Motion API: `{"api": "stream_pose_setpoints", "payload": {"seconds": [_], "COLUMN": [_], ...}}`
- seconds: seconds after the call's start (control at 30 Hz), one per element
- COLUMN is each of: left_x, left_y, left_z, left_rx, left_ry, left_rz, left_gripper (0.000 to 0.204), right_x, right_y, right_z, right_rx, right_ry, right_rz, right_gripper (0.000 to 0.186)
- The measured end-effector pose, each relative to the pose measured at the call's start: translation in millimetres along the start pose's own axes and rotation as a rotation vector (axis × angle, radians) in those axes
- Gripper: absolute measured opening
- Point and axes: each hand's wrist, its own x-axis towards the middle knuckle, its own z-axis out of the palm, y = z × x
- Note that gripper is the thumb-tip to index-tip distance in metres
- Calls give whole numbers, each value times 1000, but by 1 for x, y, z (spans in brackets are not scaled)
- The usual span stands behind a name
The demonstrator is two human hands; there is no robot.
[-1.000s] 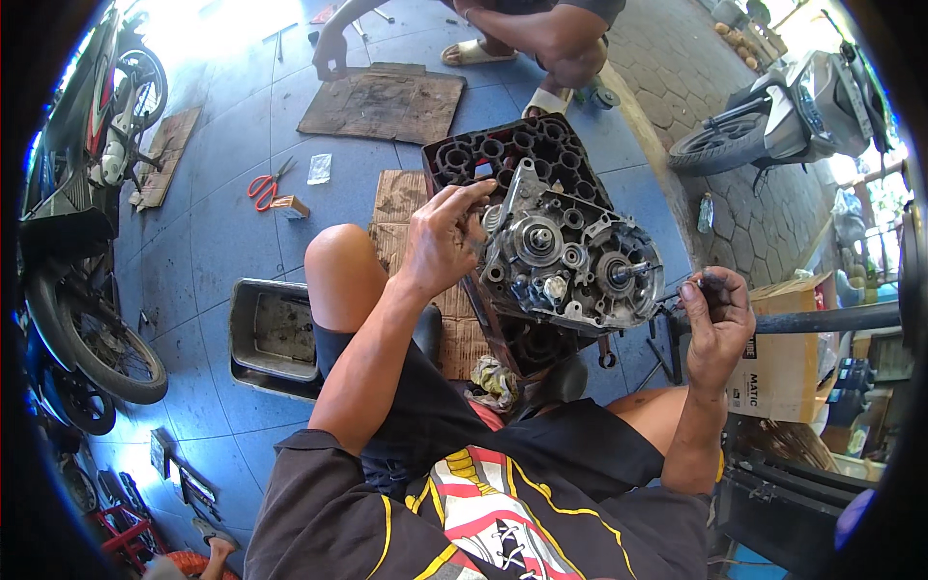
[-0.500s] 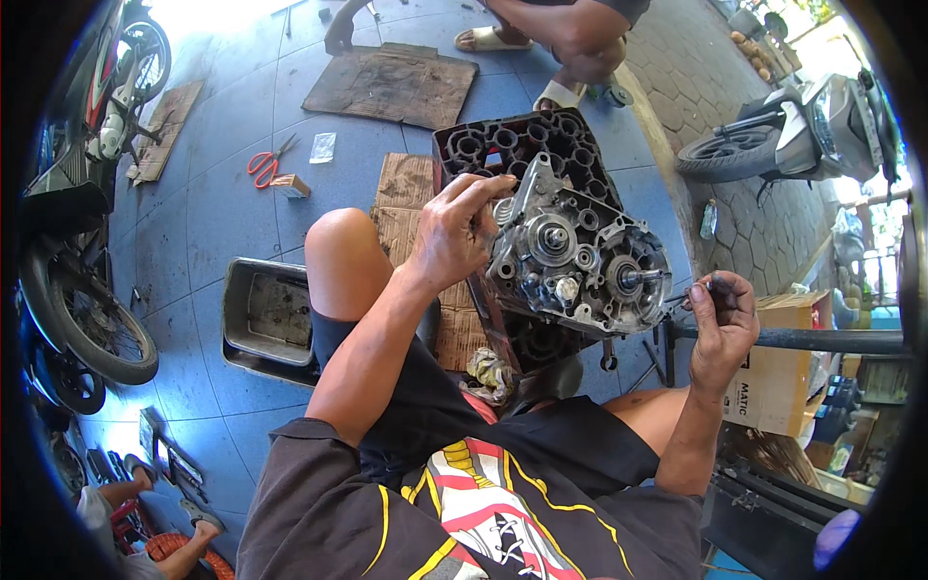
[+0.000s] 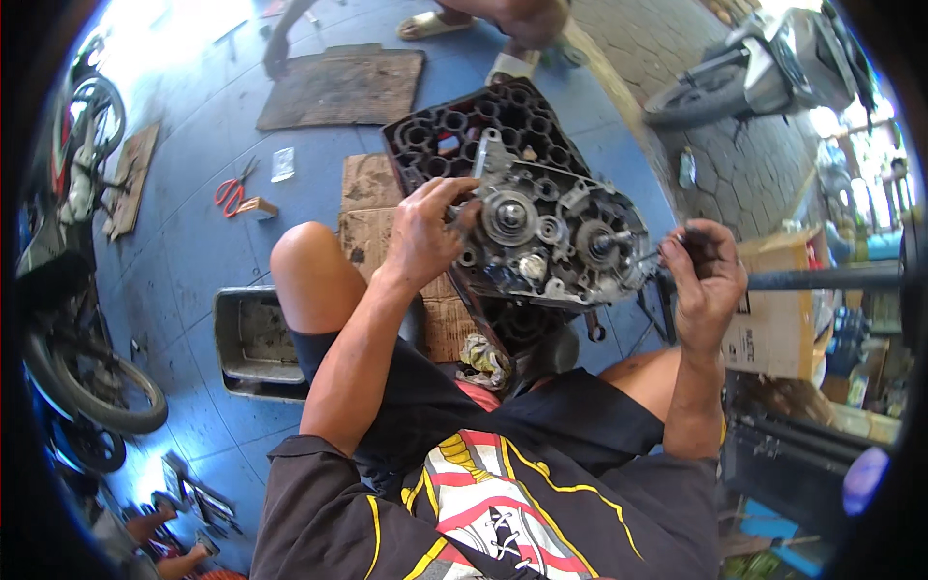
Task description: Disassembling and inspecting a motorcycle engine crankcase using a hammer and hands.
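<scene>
A grey metal engine crankcase (image 3: pixel 565 237) with exposed gears and shafts rests tilted on a dark crate with round cells (image 3: pixel 527 111). My left hand (image 3: pixel 425 232) is closed on the upper left edge of the crankcase, fingers along its rim. Off the crankcase's right side, my right hand (image 3: pixel 706 275) pinches a thin metal piece (image 3: pixel 649 256) that points toward the case; its exact kind is too small to tell. Below the crankcase, near my lap, lies a crumpled dirty rag (image 3: pixel 483 362).
Flattened cardboard (image 3: pixel 372 198) lies under the crate, a grey basin (image 3: pixel 256 338) by my left knee. Red-handled scissors (image 3: pixel 230 196) and a small box (image 3: pixel 258 207) are on the blue tiles. Another person's feet (image 3: pixel 435 24) are ahead. Motorcycles stand left and right; a carton (image 3: pixel 773 329) stands right.
The view has shifted, so the scene sits further left and the floor things lower. My left hand still holds the crankcase edge; my right hand keeps its pinch beside the crankcase.
</scene>
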Motion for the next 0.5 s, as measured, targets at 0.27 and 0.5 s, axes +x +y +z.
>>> {"api": "stream_pose_setpoints", "payload": {"seconds": [0.27,0.5], "left_x": [8,47], "left_y": [19,68], "left_z": [7,-7], "left_rx": [5,-202], "left_ry": [185,231], "left_rz": [107,101], "left_gripper": [14,14], "right_x": [1,-4], "right_y": [0,12], "right_z": [-13,-37], "right_rx": [-42,-93], "right_ry": [47,115], "right_rz": [-76,-61], "right_gripper": [26,28]}}
